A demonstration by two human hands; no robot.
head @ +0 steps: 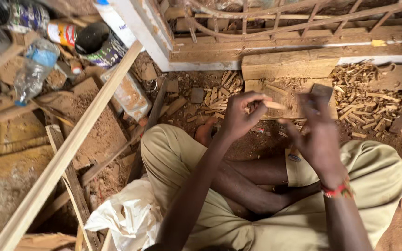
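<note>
I sit cross-legged on the ground in khaki shorts. My left hand (pixel 240 116) pinches a small pale wooden peg (pixel 275 105), held level in front of me. My right hand (pixel 316 132), blurred and with a red beaded band at the wrist, grips a flat dark blade or chisel (pixel 323 90) whose tip stands above the fingers, just right of the peg. Under both hands lies a worn wooden chopping block (pixel 288 74) strewn with shavings.
A long pale wooden batten (pixel 66 153) runs diagonally at left. Cans, a plastic bottle (pixel 32 69) and scrap boards clutter the upper left. A white plastic bag (pixel 126 216) lies by my left knee. Wood chips (pixel 364 100) cover the ground at right; a wooden frame (pixel 298 28) stands behind.
</note>
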